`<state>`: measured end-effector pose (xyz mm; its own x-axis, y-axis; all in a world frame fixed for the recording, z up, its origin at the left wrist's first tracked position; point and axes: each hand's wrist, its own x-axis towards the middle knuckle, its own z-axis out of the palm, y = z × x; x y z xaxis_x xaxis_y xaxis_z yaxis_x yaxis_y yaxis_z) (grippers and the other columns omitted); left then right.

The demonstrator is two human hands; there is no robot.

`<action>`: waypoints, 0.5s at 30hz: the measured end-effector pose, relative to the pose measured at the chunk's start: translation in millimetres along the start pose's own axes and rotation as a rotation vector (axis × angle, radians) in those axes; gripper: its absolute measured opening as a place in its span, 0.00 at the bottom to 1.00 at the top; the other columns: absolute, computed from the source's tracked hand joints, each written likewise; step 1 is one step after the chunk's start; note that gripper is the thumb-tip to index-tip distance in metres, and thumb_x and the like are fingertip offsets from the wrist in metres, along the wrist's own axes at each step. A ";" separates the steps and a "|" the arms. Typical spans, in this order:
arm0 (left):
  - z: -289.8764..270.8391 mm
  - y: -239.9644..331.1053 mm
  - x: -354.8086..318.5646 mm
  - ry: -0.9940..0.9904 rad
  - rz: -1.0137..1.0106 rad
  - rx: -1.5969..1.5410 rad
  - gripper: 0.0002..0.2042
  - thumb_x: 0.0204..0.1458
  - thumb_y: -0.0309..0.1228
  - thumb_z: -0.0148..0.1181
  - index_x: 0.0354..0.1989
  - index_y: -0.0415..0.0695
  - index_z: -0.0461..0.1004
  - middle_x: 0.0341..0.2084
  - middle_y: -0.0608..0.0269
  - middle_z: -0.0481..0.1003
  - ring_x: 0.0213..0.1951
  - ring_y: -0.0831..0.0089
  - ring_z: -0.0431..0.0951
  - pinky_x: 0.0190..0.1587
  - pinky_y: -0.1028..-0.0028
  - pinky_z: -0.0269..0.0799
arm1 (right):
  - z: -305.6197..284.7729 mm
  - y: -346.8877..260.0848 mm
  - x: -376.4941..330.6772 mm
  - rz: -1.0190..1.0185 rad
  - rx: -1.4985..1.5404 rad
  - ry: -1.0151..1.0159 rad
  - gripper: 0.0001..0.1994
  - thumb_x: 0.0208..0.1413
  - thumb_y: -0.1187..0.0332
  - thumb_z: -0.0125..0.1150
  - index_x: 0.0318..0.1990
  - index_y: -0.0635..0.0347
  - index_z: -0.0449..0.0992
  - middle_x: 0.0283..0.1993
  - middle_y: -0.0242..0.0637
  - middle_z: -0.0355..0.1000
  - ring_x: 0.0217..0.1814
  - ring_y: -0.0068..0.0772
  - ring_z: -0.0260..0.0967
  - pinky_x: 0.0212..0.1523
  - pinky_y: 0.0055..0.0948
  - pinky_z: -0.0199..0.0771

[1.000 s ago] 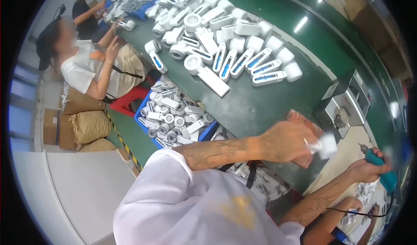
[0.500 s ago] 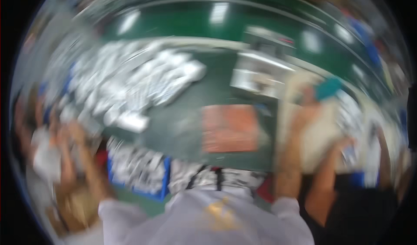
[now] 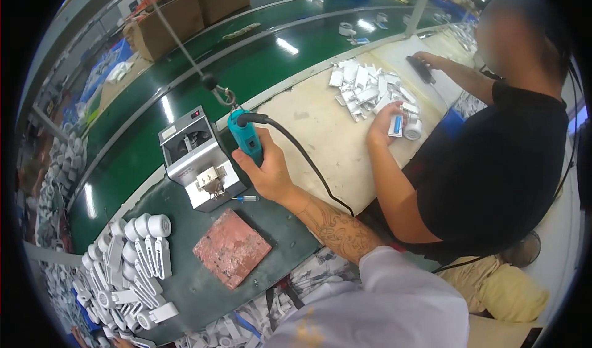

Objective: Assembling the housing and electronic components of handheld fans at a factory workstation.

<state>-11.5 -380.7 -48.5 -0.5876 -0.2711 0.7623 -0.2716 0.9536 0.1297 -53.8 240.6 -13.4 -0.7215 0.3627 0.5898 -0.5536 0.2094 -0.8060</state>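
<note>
My right hand (image 3: 268, 166) is closed around a teal electric screwdriver (image 3: 246, 139), which hangs from a metal hook and has a black cable. Its lower end is hidden behind my fingers. Beside it stands a silver screw feeder box (image 3: 200, 157), with a small blue-handled screwdriver (image 3: 248, 198) lying at its foot. Nearer to me, a worn reddish square block (image 3: 232, 249) rests on the dark green mat. At the lower left rim, a sliver of skin (image 3: 121, 343) may be my left hand, but its fingers do not show.
White round-headed parts with handles (image 3: 148, 255) lie in rows at left. A co-worker in black, at right, holds a white part (image 3: 396, 126) beside a pile of white pieces (image 3: 370, 89). Beyond the bench runs a green conveyor (image 3: 277, 52); cardboard boxes (image 3: 166, 33) stand behind it.
The view has swung to the right and sharpened. My right hand, blurred beside the teal screwdriver before, now plainly grips it. My left hand has dropped to the rim or out of sight.
</note>
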 end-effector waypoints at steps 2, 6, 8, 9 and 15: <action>-26.1 -2.3 -4.6 0.043 -0.058 -0.067 0.17 0.67 0.39 0.55 0.51 0.38 0.78 0.43 0.48 0.80 0.46 0.55 0.80 0.53 0.62 0.75 | -1.8 -0.8 -1.1 -0.004 0.008 -0.004 0.22 0.64 0.61 0.67 0.59 0.64 0.71 0.36 0.33 0.73 0.37 0.24 0.67 0.40 0.27 0.70; -83.7 31.6 1.1 0.113 -0.184 -0.197 0.17 0.67 0.39 0.56 0.51 0.37 0.78 0.42 0.48 0.80 0.45 0.56 0.80 0.53 0.62 0.75 | 2.9 1.6 0.7 -0.064 -0.015 0.000 0.23 0.64 0.61 0.67 0.60 0.63 0.70 0.37 0.34 0.72 0.38 0.24 0.67 0.41 0.27 0.70; -145.2 79.7 -0.8 0.137 -0.265 -0.255 0.17 0.68 0.39 0.56 0.51 0.37 0.78 0.42 0.48 0.80 0.45 0.56 0.80 0.52 0.62 0.75 | 2.7 -2.8 2.2 -0.056 -0.024 0.005 0.22 0.64 0.61 0.67 0.59 0.63 0.71 0.37 0.34 0.72 0.38 0.24 0.67 0.40 0.26 0.69; -159.8 112.2 -8.5 0.045 -0.152 -0.183 0.19 0.69 0.39 0.55 0.55 0.33 0.76 0.48 0.44 0.80 0.48 0.50 0.79 0.57 0.60 0.73 | -1.5 1.0 0.7 -0.020 -0.055 -0.011 0.22 0.64 0.62 0.67 0.59 0.63 0.70 0.36 0.34 0.73 0.37 0.25 0.67 0.40 0.27 0.70; -237.4 257.8 -113.7 -0.399 0.210 -1.810 0.21 0.69 0.47 0.52 0.60 0.45 0.73 0.52 0.45 0.75 0.53 0.55 0.75 0.62 0.52 0.68 | 1.4 4.8 -0.3 0.007 -0.042 -0.034 0.23 0.64 0.62 0.67 0.60 0.63 0.70 0.36 0.33 0.73 0.36 0.24 0.68 0.40 0.28 0.71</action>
<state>166.2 -73.0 48.8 -0.6942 0.0990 0.7129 0.6998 -0.1386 0.7007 -56.8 240.3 -17.3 -0.7392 0.3336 0.5851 -0.5313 0.2450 -0.8110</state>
